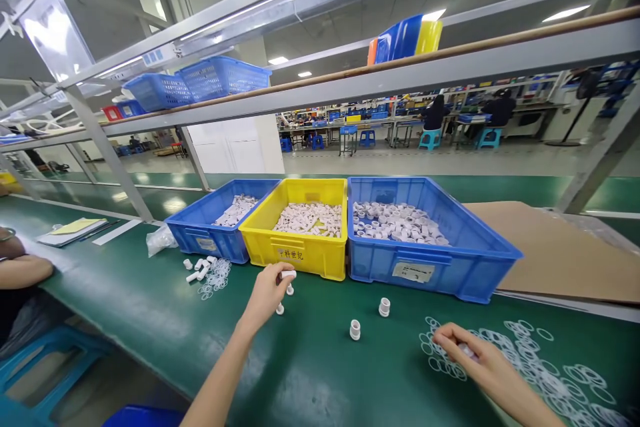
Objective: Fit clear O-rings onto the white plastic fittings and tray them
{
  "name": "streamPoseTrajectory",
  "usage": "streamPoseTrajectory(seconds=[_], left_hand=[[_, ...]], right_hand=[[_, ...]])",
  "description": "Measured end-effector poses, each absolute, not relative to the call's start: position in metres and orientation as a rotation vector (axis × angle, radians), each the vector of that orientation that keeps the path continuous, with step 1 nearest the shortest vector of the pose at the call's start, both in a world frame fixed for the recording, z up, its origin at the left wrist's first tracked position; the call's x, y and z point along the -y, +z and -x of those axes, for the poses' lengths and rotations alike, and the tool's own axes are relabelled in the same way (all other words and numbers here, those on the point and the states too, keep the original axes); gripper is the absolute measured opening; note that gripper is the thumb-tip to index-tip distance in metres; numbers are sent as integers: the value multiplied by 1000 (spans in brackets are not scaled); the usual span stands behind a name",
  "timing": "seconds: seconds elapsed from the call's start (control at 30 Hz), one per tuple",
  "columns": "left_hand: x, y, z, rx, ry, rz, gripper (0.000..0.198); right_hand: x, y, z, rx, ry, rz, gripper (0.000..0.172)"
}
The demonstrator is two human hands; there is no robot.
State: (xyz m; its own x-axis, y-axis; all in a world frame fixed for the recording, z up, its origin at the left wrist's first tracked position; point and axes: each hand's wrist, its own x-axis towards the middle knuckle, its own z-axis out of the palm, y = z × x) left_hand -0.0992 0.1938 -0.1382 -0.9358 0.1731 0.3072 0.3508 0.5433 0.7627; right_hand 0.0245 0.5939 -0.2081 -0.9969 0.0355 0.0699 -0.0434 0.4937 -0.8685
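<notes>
White plastic fitting (288, 274) pinched in left hand (267, 293) fingers, frame centre, above green bench (150, 307). Right hand (463, 350) fingers curled shut on small white part (467, 349), lower right, over scattered white rings (545, 373). Two assembled fittings (355, 329) between hands. Yellow bin (300, 253) behind.

1. The one camera sits on my head, above my green table (150, 320)
2. It faces forward and down, across three bins to the hall beyond
3. My hands lie close beneath it; far benches look small
</notes>
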Motion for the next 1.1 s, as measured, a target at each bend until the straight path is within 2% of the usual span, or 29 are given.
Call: streamPoseTrajectory(seconds=[0.17, 0.33, 0.7, 0.87, 1.0, 1.1], left_hand=[[-181, -156, 133, 2857, -867, 572, 16], [-188, -174, 142, 3059, -619, 619, 18], [-272, -193, 94, 2988, -678, 1077, 18], [-280, -195, 86, 2968, -612, 1120, 19], [-278, -193, 82, 2974, -538, 1107, 26], [-275, -180, 83, 2977, -436, 1088, 40]], right_hand=[[-595, -206, -25, 2640, 1577, -12, 45], [-601, -206, -24, 2714, 1555, -50, 44], [-601, -198, -26, 2663, 1514, -64, 44], [-600, -196, -27, 2613, 1549, -75, 39], [-598, -191, -27, 2625, 1549, -71, 42], [-600, -192, -26, 2626, 1553, -49, 43]])
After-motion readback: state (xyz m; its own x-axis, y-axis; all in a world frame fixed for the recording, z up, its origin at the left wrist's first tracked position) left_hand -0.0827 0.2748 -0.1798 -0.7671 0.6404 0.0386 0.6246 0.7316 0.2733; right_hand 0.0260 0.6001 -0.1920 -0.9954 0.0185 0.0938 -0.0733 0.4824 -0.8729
